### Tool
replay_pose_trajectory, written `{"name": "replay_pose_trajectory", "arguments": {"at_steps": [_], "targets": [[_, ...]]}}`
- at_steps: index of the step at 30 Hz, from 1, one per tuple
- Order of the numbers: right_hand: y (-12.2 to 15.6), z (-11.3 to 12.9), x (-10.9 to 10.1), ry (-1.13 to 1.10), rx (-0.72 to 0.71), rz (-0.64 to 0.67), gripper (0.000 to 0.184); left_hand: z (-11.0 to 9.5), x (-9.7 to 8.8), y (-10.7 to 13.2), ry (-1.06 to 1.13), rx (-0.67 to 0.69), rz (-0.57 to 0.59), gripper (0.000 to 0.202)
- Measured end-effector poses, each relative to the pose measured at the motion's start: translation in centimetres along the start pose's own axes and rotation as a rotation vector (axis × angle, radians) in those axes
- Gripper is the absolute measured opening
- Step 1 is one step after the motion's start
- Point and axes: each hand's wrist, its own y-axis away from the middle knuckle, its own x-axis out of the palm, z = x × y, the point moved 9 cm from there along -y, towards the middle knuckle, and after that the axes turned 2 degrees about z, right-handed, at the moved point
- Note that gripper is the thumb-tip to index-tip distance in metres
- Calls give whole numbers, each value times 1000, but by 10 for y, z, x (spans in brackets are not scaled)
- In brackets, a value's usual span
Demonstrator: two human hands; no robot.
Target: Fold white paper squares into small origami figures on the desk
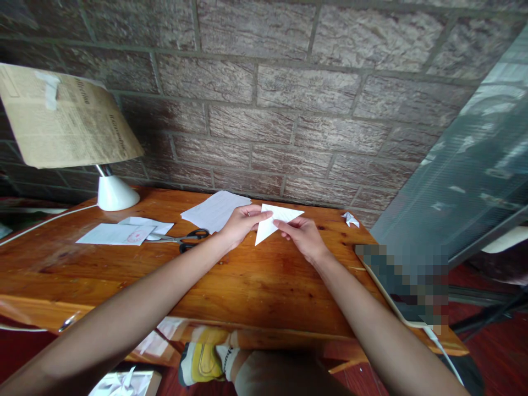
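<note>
A white paper folded into a triangle is held just above the wooden table. My left hand pinches its left edge with fingers closed. My right hand grips its lower right side, fingers also closed on the paper. Both arms reach forward from the near edge of the table.
Black-handled scissors lie left of my hands, beside white paper sheets. More sheets lie behind my left hand. A white lamp with a paper shade stands at the back left. A small folded paper piece sits at the back right. A brick wall lies behind.
</note>
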Motion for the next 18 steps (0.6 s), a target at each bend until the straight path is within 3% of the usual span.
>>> {"name": "replay_pose_trajectory", "arguments": {"at_steps": [5,10,14,18], "targets": [[0,-1,6,-6,0,11,38,0,-5,-3,62,48,-57,28],[-1,-1,11,-12,-9,29,37,2,-8,-4,39,14,-94,39],[-1,-5,7,-14,12,42,33,-8,-6,-4,-127,65,3,38],[0,-13,12,-12,62,146,28,-9,3,-3,-342,69,202,35]]}}
